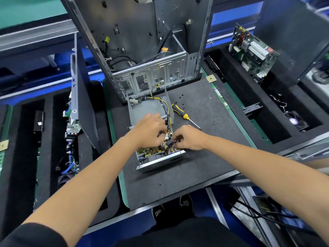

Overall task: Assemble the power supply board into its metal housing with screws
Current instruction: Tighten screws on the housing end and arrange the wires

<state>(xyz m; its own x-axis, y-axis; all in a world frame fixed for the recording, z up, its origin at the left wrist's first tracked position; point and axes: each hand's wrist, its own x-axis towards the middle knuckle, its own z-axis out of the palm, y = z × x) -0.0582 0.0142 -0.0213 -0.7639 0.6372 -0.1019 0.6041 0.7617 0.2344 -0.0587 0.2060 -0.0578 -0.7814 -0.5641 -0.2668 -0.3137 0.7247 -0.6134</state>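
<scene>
the person's two arms are bare from the hands up past the elbows. the left hand and right hand wear no gloves, rings or watch. a black short sleeve covers the left upper arm at 7 o'clock of the view. black clothing on the torso or lap fills the lower edge at 6 o'clock. just above it a black shoe with pale markings shows.
</scene>
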